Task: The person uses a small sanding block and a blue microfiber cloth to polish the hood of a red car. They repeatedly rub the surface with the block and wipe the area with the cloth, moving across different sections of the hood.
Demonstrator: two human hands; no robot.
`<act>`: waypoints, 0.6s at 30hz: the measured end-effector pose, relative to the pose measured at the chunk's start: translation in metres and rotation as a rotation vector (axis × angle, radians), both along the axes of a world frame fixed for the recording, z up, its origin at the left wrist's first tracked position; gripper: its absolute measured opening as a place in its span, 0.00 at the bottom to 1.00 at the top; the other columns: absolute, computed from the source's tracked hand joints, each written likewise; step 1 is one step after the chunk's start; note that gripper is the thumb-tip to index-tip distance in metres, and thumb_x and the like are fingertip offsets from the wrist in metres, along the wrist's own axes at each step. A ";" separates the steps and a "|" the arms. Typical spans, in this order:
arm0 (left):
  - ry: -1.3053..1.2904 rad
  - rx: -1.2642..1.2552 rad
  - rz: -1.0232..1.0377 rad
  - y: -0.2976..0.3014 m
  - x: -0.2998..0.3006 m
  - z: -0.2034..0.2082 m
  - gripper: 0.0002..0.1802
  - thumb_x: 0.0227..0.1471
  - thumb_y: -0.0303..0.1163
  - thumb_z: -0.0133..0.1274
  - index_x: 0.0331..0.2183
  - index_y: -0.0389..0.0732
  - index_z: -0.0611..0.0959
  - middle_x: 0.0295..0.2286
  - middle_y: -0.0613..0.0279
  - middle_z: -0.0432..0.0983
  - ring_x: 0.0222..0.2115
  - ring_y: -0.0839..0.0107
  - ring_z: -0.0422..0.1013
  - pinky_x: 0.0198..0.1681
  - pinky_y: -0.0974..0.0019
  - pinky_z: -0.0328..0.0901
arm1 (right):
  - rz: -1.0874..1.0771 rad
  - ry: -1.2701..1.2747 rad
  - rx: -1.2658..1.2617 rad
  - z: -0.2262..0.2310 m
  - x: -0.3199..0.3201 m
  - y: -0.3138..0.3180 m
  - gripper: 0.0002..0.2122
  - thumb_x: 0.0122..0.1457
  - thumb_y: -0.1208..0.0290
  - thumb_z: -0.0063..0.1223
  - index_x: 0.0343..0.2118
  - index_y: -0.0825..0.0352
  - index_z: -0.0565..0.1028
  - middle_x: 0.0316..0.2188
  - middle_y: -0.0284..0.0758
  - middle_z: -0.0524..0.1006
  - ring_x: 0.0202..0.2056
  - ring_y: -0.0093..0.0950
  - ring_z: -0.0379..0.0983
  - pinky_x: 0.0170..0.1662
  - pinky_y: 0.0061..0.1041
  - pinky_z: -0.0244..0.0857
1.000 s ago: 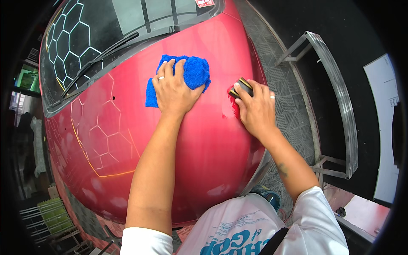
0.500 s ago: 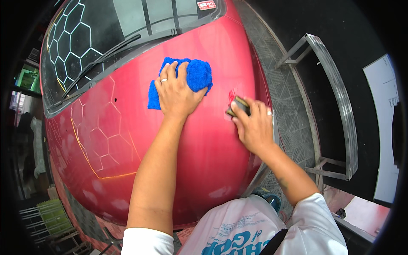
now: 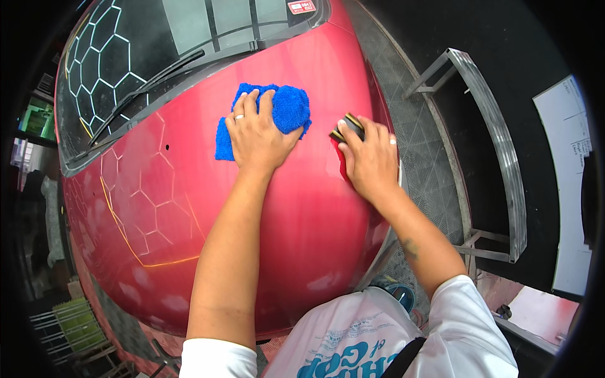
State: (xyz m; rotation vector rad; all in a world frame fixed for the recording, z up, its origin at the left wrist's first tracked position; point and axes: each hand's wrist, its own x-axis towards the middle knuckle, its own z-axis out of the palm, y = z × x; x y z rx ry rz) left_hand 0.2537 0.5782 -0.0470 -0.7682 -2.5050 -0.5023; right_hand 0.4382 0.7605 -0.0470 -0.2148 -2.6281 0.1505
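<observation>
A red car hood [image 3: 296, 214] fills the middle of the view. My left hand [image 3: 257, 142] presses a bunched blue microfiber cloth [image 3: 291, 107] onto it, fingers curled over the fabric and a ring on one finger. To the right, my right hand [image 3: 370, 160] grips a small dark applicator block [image 3: 348, 128] with yellowish edges, between thumb and fingers. The block's underside is hidden against the paint. A glossy, deeper red streak [image 3: 339, 157] shows on the hood just below the block, beside my thumb.
At the upper left are the windshield [image 3: 208, 22] and a wiper [image 3: 151, 91]. Hexagon lines [image 3: 157, 205] mark the hood's left side. A metal stand [image 3: 513, 170] is on the right beyond the tiled floor [image 3: 435, 170]. A white board [image 3: 570, 189] lies farther right.
My right hand has slid the block up the hood, away from me, and the deep red streak now shows below it. My left hand stays on the cloth. The view shifts slightly.
</observation>
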 end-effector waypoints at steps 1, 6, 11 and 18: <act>-0.009 -0.001 -0.002 0.000 0.001 0.000 0.52 0.45 0.56 0.82 0.68 0.47 0.83 0.68 0.50 0.79 0.72 0.45 0.70 0.71 0.38 0.63 | 0.009 -0.044 -0.024 -0.002 0.006 -0.002 0.23 0.68 0.62 0.71 0.65 0.55 0.85 0.63 0.48 0.81 0.59 0.50 0.78 0.59 0.53 0.69; -0.024 0.017 -0.007 -0.002 0.002 -0.001 0.52 0.46 0.56 0.82 0.68 0.47 0.84 0.68 0.50 0.79 0.72 0.45 0.70 0.72 0.39 0.63 | 0.079 0.063 -0.010 -0.009 0.018 0.001 0.22 0.68 0.65 0.71 0.65 0.55 0.85 0.64 0.48 0.81 0.61 0.49 0.77 0.60 0.54 0.69; -0.010 0.005 -0.004 -0.001 0.001 -0.003 0.52 0.45 0.56 0.82 0.68 0.48 0.84 0.68 0.50 0.79 0.72 0.45 0.70 0.72 0.39 0.63 | -0.033 -0.085 -0.035 -0.007 0.020 0.006 0.22 0.70 0.65 0.69 0.66 0.54 0.85 0.65 0.48 0.80 0.60 0.49 0.77 0.60 0.53 0.69; -0.005 0.010 0.001 -0.001 0.001 -0.002 0.51 0.45 0.56 0.81 0.67 0.48 0.83 0.68 0.50 0.79 0.72 0.45 0.70 0.72 0.39 0.62 | 0.005 -0.041 -0.021 -0.008 0.022 0.010 0.22 0.70 0.65 0.70 0.66 0.53 0.84 0.65 0.50 0.80 0.60 0.50 0.77 0.61 0.54 0.69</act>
